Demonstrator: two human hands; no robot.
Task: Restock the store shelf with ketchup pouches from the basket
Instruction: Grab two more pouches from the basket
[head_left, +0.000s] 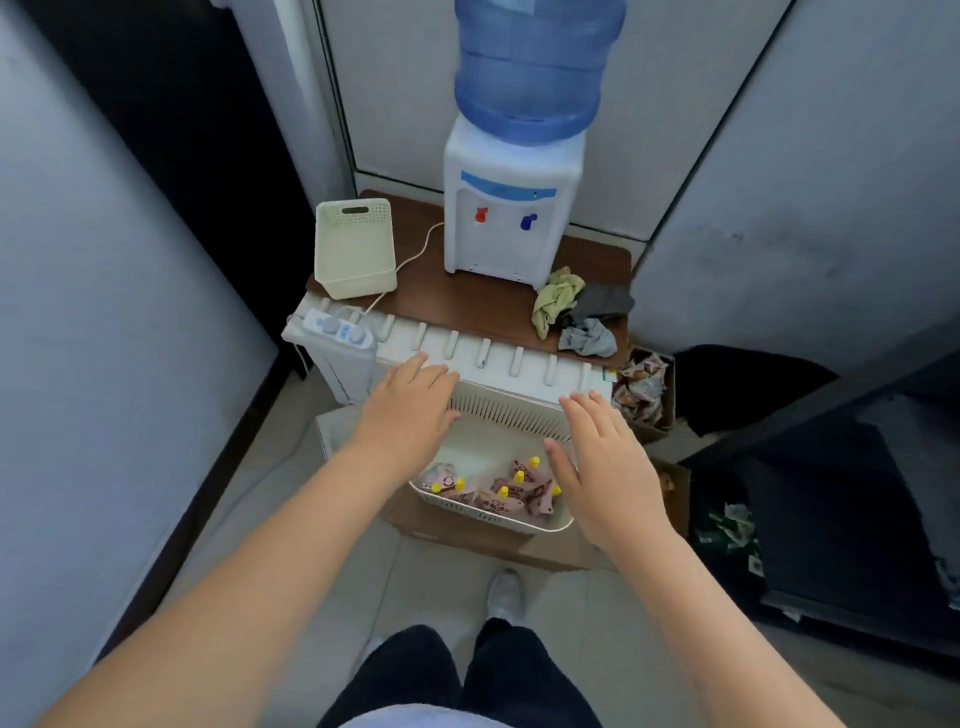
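Observation:
A white slatted basket (511, 415) sits on a cardboard box on the floor in front of me. Several pinkish ketchup pouches (519, 491) with yellow caps lie in its bottom. My left hand (410, 410) hovers over the basket's far left corner, fingers spread and holding nothing. Over the basket's right rim my right hand (605, 467) is held palm down, fingers apart and likewise empty. No store shelf shows clearly in this view.
Behind the basket stands a low table (467, 291) with a water dispenser (511, 218), a small cream bin (355, 249), a power strip (337, 330) and crumpled cloths (576, 309). A box of packets (641, 392) sits to the right. Dark shelving (831, 493) is at right.

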